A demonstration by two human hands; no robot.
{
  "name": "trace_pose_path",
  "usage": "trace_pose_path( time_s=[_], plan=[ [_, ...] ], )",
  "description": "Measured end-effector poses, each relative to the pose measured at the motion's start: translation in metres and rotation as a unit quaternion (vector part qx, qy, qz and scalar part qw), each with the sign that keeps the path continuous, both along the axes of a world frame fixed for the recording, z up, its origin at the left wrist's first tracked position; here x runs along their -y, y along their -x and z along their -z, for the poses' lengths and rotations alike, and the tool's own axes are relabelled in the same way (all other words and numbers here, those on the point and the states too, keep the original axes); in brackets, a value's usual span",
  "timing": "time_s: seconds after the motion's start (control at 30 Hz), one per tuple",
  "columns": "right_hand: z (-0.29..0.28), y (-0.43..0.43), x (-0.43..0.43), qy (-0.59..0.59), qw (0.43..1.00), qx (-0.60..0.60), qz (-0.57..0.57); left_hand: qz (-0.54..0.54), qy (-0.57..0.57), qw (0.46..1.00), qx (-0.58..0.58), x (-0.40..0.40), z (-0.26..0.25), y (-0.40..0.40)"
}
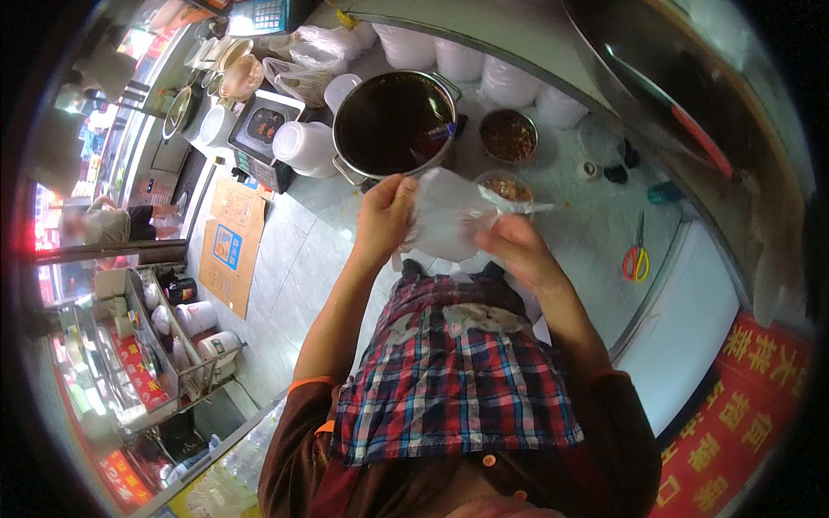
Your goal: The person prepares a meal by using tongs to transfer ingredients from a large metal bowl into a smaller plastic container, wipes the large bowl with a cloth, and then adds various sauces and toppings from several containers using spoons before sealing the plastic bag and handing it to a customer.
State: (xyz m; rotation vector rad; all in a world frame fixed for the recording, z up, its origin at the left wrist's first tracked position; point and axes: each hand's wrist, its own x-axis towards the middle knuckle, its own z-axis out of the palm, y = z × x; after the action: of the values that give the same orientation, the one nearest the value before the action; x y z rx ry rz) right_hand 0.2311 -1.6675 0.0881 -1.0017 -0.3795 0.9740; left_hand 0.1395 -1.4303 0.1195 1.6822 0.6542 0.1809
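Observation:
Both hands hold a translucent white plastic bag (447,213) in front of my plaid apron (453,382). My left hand (387,217) pinches its left edge, thumb on top. My right hand (518,249), blurred, grips crumpled film at the right side. Whether anything is inside the bag I cannot tell. Just beyond stands a large metal pot (395,123) of dark liquid, with a handle on each side. A bowl of chopped food (508,186) is partly hidden behind the bag. Farther back is a metal bowl (508,135) of reddish-brown food.
Red-and-yellow-handled scissors (636,262) lie at the right. Wrapped stacks of white containers (511,81) line the back edge. A scale (265,129) and white tubs (304,146) stand left of the pot. Flattened cardboard (233,239) lies on the floor; a person (110,223) is at far left.

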Motion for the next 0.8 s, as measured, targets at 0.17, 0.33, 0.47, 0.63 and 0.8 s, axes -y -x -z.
trace_pose_path(
  time_s=[0.17, 0.33, 0.47, 0.63, 0.8],
  plan=[
    [-0.001, -0.008, -0.008, 0.198, 0.969, 0.140, 0.034, -0.067, -0.161, 0.981, 0.086, -0.021, 0.051, 0.020],
    [0.045, 0.018, -0.015, 0.259, 0.964, 0.036, 0.047, 0.121, 0.044, 0.988, 0.086, 0.045, 0.025, 0.028],
    [0.030, 0.021, -0.013, 0.218, 0.957, 0.132, 0.137, 0.032, 0.394, 0.911, 0.116, 0.054, 0.032, 0.026],
    [0.061, 0.010, 0.066, 0.445, 0.766, 0.403, 0.231, 0.122, 0.436, 0.886, 0.103, 0.005, 0.034, 0.033],
    [0.015, 0.037, 0.019, 0.286, 0.841, 0.445, 0.113, 0.349, 0.019, 0.937, 0.023, 0.062, 0.037, 0.020]
  ],
)
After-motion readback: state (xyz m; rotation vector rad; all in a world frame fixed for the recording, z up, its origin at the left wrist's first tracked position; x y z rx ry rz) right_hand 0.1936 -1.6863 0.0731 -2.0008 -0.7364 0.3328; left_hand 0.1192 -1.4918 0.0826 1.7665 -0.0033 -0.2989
